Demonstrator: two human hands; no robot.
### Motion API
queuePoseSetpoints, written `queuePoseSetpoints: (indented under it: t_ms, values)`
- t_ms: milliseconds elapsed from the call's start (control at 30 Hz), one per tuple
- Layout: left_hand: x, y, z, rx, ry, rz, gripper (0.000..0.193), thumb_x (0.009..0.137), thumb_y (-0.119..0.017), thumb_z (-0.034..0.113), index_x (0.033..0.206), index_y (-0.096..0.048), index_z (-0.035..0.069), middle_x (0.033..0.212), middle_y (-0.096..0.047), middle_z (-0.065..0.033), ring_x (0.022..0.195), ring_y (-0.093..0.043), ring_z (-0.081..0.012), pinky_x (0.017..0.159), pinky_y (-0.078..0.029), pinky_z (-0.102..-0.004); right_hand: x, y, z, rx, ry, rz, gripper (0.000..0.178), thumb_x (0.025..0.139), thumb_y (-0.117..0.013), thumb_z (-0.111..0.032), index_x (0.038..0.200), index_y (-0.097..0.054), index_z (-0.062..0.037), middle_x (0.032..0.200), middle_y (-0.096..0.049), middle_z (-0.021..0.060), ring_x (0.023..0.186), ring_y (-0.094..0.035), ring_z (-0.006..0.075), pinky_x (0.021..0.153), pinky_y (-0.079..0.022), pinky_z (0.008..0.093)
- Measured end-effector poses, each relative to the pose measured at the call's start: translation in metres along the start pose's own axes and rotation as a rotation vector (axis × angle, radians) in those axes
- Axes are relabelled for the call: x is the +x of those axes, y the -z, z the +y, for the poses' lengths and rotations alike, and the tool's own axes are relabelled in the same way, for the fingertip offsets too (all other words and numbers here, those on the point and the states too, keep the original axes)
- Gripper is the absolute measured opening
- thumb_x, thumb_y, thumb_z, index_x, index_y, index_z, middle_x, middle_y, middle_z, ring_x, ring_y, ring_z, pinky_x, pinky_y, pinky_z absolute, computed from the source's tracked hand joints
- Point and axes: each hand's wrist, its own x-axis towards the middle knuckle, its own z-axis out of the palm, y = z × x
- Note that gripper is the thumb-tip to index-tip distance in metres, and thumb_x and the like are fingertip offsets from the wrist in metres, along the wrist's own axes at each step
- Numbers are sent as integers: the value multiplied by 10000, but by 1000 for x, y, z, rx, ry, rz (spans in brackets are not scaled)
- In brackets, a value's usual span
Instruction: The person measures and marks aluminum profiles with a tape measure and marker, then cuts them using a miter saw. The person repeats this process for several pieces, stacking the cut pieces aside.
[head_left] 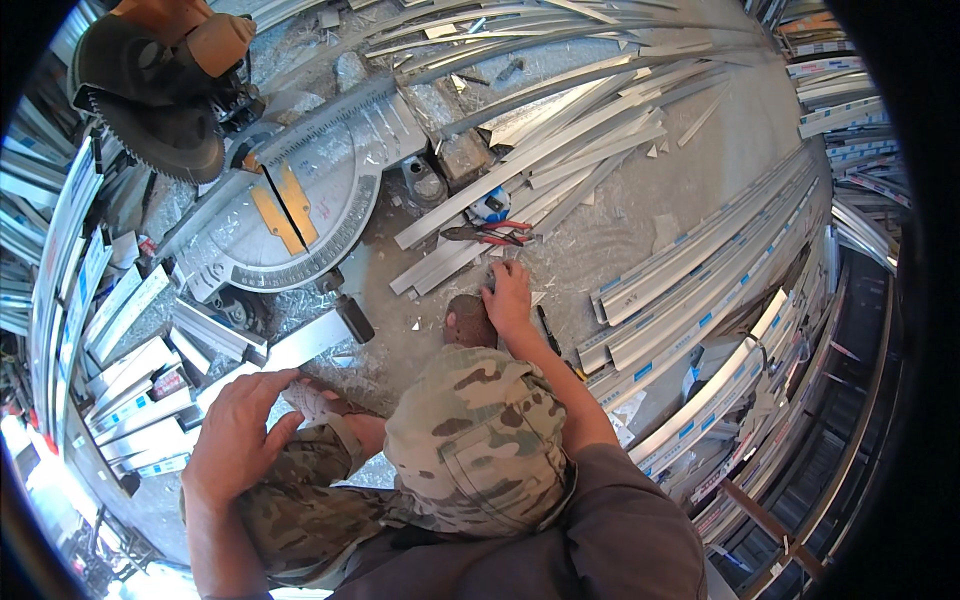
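Note:
My left hand [240, 432] is held over my left knee, its fingers stretched out, the thumb apart and nothing in it. My right hand [510, 302] reaches down to the floor beside my brown shoe [470, 322]. Its fingers curl round something small and dark that is mostly hidden. Just beyond it lie red-handled pliers [490, 235] and a blue and white tape measure [490, 206], by several pale metal profiles [520, 180]. A thin black tool [547, 328] lies to the right of my right wrist.
At the far left a mitre saw stands with its toothed blade [165, 140] raised over a round metal base [310, 215]. Long profiles [710, 270] are stacked on the right. Short offcuts [140, 400] pile up on the left. Metal shavings litter the floor [600, 250].

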Motion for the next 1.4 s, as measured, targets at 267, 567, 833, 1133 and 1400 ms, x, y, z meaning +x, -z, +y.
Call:
queuePoseSetpoints:
  t_ms: [267, 567, 833, 1133, 1400]
  values:
    - [-1, 3, 0, 36, -25, 8, 436, 901, -702, 194, 1297, -603, 43, 1175, -664, -176, 1120, -601, -381, 975, -467, -459, 23, -31, 44, 523, -463, -147, 351, 782, -737, -35, 1116, -636, -72, 1039, -645, 88, 947, -649, 267, 776, -570, 430]
    - [-2, -5, -5, -12, 51, -19, 466, 877, -716, 153, 1317, -598, 52, 1221, -652, -193, 1153, -594, -399, 1002, -459, -472, 167, 178, -61, 1288, -178, 141, 611, 941, -711, -226, 1449, -471, 17, 1358, -575, 153, 1197, -597, 264, 877, -572, 406]
    - [0, -8, -1, -3, 45, -43, 455, 887, -706, 157, 1311, -594, 35, 1195, -656, -205, 1135, -594, -417, 988, -461, -480, 15, 74, 74, -63, -348, -214, 457, 793, -803, -245, 1160, -636, -32, 1163, -646, 219, 1076, -651, 377, 915, -521, 446]
    - [11, -12, -4, 5, 62, -23, 448, 897, -703, 173, 1313, -597, 46, 1152, -656, -206, 1101, -603, -409, 956, -472, -471, 16, 7, 73, 202, -305, 48, 485, 781, -732, -113, 1237, -584, -37, 1169, -583, 232, 1107, -596, 414, 950, -488, 462]
    - [15, -15, -6, 5, 72, -17, 431, 892, -699, 159, 1300, -608, 53, 1115, -658, -196, 1070, -610, -401, 930, -479, -471, 72, 18, 73, 215, -425, 113, 601, 767, -713, -79, 1351, -571, -79, 1301, -507, 217, 1181, -563, 401, 1034, -464, 432]
